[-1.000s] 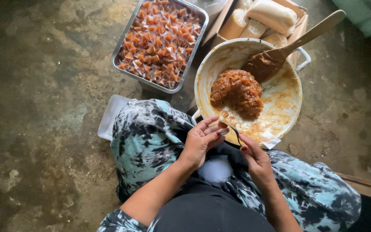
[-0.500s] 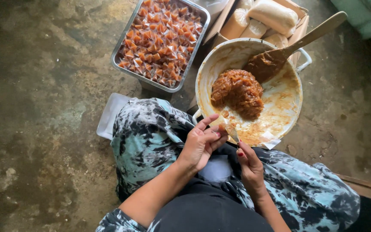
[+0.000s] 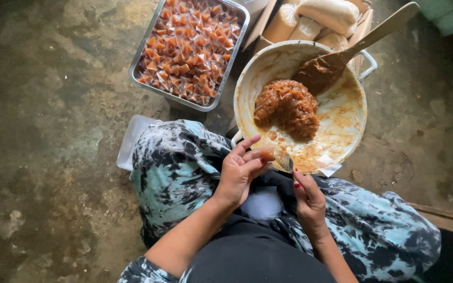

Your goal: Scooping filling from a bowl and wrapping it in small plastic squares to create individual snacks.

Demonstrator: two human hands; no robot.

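Note:
My left hand [image 3: 239, 170] is raised over my lap, its fingertips pinching a small lump of brown paste [image 3: 267, 155], apparently on a clear wrapper. My right hand [image 3: 308, 196] grips a metal spoon [image 3: 284, 160] whose bowl touches that lump. Both hands hover at the near rim of a big white pan [image 3: 349, 123] smeared with sauce. In it sits a mound of sticky brown paste [image 3: 288, 107], with a wooden paddle [image 3: 365, 39] resting against it. A small stack of clear wrappers [image 3: 260, 202] lies on my lap between my wrists.
A metal tray [image 3: 148, 55] filled with several small wrapped orange-brown sweets stands at the upper left of the pan. A cardboard box [image 3: 268, 26] holding pale bags is behind the pan. A white flat lid [image 3: 131, 141] lies under my left knee on stained concrete.
My right hand has drawn back from the pan's edge toward my lap, bringing the spoon to my left fingertips. My left hand lifted slightly and now pinches a lump of paste.

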